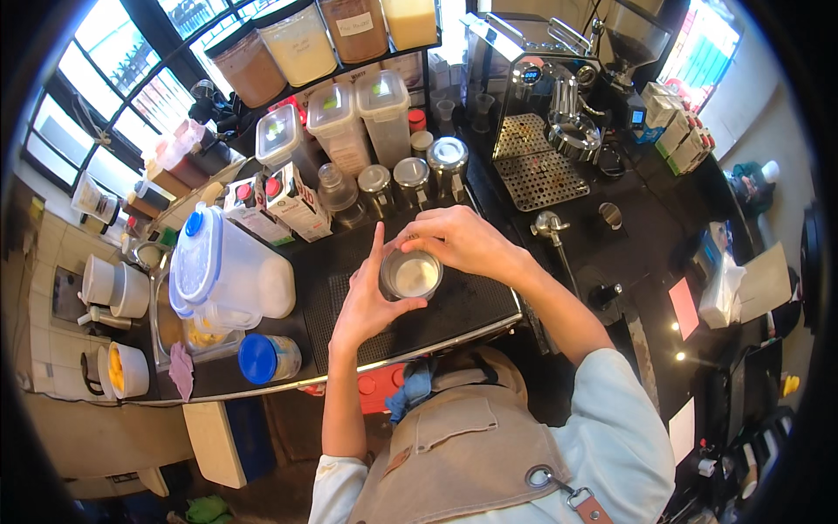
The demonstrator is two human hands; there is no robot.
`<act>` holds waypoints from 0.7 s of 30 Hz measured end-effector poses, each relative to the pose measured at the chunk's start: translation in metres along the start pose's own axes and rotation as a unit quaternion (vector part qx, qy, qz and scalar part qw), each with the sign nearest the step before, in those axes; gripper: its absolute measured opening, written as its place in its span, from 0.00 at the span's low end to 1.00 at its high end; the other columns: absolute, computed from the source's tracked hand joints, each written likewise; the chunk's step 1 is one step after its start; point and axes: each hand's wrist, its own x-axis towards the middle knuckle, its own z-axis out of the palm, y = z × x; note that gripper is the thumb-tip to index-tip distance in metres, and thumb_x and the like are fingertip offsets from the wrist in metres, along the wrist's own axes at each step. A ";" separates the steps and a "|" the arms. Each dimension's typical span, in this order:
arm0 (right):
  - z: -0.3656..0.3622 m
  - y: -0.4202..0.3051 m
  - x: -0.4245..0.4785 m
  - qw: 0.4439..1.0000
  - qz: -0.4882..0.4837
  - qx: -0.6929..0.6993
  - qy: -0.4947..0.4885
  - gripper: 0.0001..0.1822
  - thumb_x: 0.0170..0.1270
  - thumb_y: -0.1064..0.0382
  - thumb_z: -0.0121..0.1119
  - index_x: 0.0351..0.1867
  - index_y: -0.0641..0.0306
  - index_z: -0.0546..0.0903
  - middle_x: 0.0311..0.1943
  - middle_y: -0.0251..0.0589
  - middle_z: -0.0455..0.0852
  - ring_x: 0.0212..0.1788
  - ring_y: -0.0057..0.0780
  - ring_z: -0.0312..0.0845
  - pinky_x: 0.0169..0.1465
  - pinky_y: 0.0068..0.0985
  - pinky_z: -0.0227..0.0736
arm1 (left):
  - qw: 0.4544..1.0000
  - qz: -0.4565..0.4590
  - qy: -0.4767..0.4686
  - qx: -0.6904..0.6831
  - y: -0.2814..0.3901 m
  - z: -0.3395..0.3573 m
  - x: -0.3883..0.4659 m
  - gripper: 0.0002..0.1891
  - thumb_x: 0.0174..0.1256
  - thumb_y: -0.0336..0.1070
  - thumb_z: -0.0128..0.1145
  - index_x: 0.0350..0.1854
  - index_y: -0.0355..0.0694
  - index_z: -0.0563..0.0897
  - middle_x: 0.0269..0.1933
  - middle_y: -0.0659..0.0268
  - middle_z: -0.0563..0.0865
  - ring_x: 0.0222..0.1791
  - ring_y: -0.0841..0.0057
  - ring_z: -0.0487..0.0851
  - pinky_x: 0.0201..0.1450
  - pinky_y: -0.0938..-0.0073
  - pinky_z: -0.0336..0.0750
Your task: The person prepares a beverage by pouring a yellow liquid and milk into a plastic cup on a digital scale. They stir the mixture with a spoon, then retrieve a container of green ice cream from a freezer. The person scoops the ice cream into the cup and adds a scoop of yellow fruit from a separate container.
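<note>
A small round cup [412,274] with a pale content stands on the dark bar mat [471,308] in front of me. My left hand [373,295] is curved around its left side, thumb along the near rim and index finger pointing up. My right hand [458,242] reaches over the far rim, its thumb and fingertips pinched together there; whether they hold something small is unclear. Beyond the hands are metal-lidded jars [412,175] and a clear plastic bottle [339,190]. Two cartons with red caps [294,206] are behind and to the left.
A blue-lidded plastic container [229,268] and a blue-lidded jar [268,359] stand left, beside the sink [160,314]. An espresso machine [543,131] is at the back right, with a steel steam-wand-like fitting [550,226] nearer. Lidded tubs [386,118] line the back.
</note>
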 end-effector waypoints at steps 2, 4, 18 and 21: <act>-0.002 -0.004 -0.001 0.995 0.022 0.076 -0.059 0.10 0.70 0.59 0.68 0.45 0.62 0.89 0.36 0.46 0.92 0.39 0.48 0.89 0.42 0.38 0.82 | 1.000 -0.002 0.002 -0.007 -0.004 0.002 0.000 0.75 0.41 0.41 0.88 0.88 0.51 0.42 0.73 0.50 0.80 0.72 0.53 0.79 0.75 0.57 0.71; -0.001 -0.003 -0.002 0.996 0.025 0.064 -0.059 0.10 0.69 0.60 0.69 0.45 0.62 0.90 0.37 0.46 0.92 0.38 0.46 0.89 0.42 0.36 0.81 | 1.000 -0.002 0.005 -0.009 -0.004 0.001 0.000 0.75 0.41 0.41 0.88 0.88 0.50 0.43 0.73 0.51 0.80 0.72 0.54 0.79 0.75 0.57 0.71; 0.004 -0.006 -0.007 1.000 0.007 -0.004 0.010 0.09 0.68 0.60 0.69 0.45 0.61 0.90 0.35 0.45 0.90 0.38 0.48 0.88 0.40 0.38 0.81 | 0.999 -0.034 -0.013 -0.030 0.000 0.000 -0.002 0.74 0.42 0.42 0.87 0.88 0.48 0.43 0.75 0.52 0.77 0.75 0.52 0.74 0.79 0.51 0.64; 0.006 -0.005 -0.007 1.000 0.007 0.017 0.016 0.07 0.68 0.62 0.70 0.43 0.60 0.91 0.35 0.46 0.90 0.38 0.49 0.88 0.39 0.38 0.80 | 0.999 -0.038 -0.010 -0.025 0.001 -0.001 -0.002 0.74 0.42 0.41 0.87 0.88 0.49 0.43 0.76 0.52 0.77 0.76 0.51 0.74 0.79 0.51 0.63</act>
